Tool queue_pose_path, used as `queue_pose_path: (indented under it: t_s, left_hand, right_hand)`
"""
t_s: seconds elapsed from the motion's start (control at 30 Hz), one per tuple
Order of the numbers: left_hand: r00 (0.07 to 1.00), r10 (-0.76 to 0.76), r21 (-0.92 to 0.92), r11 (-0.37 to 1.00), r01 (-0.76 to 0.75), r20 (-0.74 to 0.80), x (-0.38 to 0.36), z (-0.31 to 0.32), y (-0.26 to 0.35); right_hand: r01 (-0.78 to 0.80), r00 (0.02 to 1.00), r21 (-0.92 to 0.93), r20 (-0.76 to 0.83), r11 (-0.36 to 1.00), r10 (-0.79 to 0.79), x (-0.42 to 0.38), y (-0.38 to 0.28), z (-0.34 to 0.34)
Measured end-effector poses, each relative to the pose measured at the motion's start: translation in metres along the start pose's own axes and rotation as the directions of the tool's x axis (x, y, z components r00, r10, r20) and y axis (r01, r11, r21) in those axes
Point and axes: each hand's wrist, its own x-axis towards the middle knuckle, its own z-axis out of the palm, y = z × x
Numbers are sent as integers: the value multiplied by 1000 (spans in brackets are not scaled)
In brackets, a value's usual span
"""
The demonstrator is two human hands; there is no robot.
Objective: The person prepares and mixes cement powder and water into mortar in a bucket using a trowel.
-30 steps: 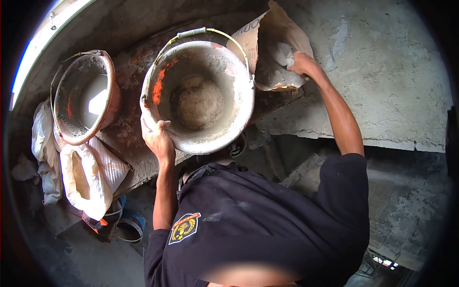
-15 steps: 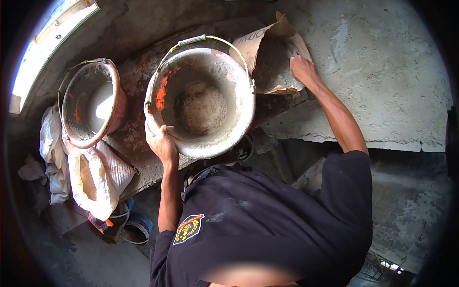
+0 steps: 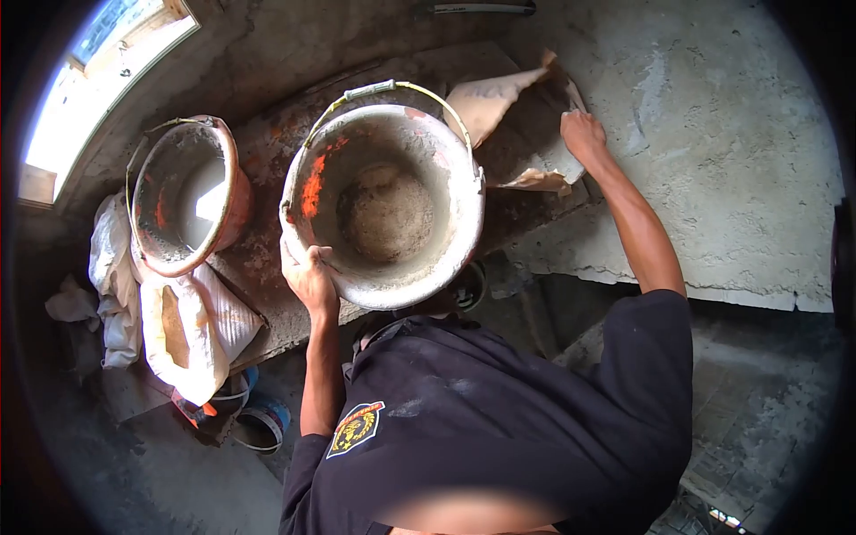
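Observation:
A large cement-crusted bucket point(image 3: 471, 227) with orange patches on its wall is tilted so that its mouth faces me. Its inside shows only grey residue on the bottom. My left hand point(image 3: 310, 278) grips the lower left of the rim, thumb over the edge. The wire handle point(image 3: 370, 90) stands up on the far side. Right behind the bucket lies an opened brown paper bag point(image 3: 492, 100) with torn edges. My right hand point(image 3: 584, 138) is closed on the right edge of this paper bag; the fingertips are partly hidden.
A second bucket point(image 3: 234, 201) with greyish liquid stands at the left. Below it are a white woven sack point(image 3: 234, 321) and crumpled plastic point(image 3: 111, 294). A small paint pail point(image 3: 278, 419) sits on the floor. The rough concrete ledge point(image 3: 740, 205) extends right.
My view has shifted slightly, so things sit lower and farther right. The paper bag's flap has folded, hiding its printed letters. Both hands keep their holds.

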Motion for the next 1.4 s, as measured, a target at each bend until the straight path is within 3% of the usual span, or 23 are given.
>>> queue_pose_path:
  t_s: [0.07,0.13,0.2,0.23,0.33,0.47,0.5,0.53,0.57,0.63,0.8,0.87,1.0,1.13,1.2,1.27,1.33,1.37,1.4]
  left_hand:
    - [1000,-9,32,999,9,10,2,-3,-7]
    - [991,-132,16,991,132,19,1,-7,-9]
    - [997,-76,7,997,76,24,3,-5,-10]
    - [999,-32,-1,999,32,29,2,-5,-9]
    - [1000,-7,-37,999,7,10,1,-1,-6]
    - [998,-53,16,998,53,41,3,-3,-6]
    - [999,-37,11,999,37,34,3,-5,-9]
    - [999,-26,10,1000,26,30,2,-7,-11]
    - [991,-133,-19,991,133,24,1,-10,-13]
    - [994,-106,8,994,106,30,2,-11,-14]
    - [996,-93,14,996,93,0,2,-6,-7]
    - [994,-111,25,994,111,0,1,-9,-10]
    - [990,-141,38,989,141,5,4,-14,-16]
    - [990,-140,69,988,138,21,4,-16,-17]
    - [992,-124,90,989,121,23,3,-19,-19]
    - [995,-93,101,991,89,39,5,-17,-15]
    - [999,43,95,994,-46,31,4,-8,-12]
    - [997,-75,105,992,71,29,5,-20,-24]
    - [997,-74,104,992,71,28,6,-25,-29]
  right_hand:
    - [58,998,9,-31,998,-58,11,-3,4]
    - [105,994,19,-42,994,-105,-4,-7,6]
    - [132,991,29,12,991,-132,-16,-14,-10]
    - [107,990,56,91,993,-111,-25,-14,-25]
    - [97,994,119,34,988,-102,-30,5,6]
    - [3,989,239,142,971,-38,-7,-6,21]
    - [88,979,241,160,966,-130,-10,-14,0]
    - [77,977,250,174,965,-123,-14,-17,-6]
    - [101,973,292,171,951,-155,-18,-18,-7]
    - [143,942,345,241,928,-235,-21,-10,2]
    - [108,947,411,234,905,-219,-36,15,-26]
    - [76,989,388,88,918,-119,-43,21,-36]
    - [-14,979,258,202,966,-40,-35,14,-38]
    - [71,991,357,84,931,-107,-26,2,-15]
    - [141,956,406,182,903,-231,-17,-10,2]
    - [137,948,463,194,875,-252,-19,-21,10]
    - [140,935,529,208,837,-288,-14,-23,13]
    - [118,931,594,213,796,-297,-17,-18,18]
    - [120,931,593,212,796,-298,-20,-18,23]
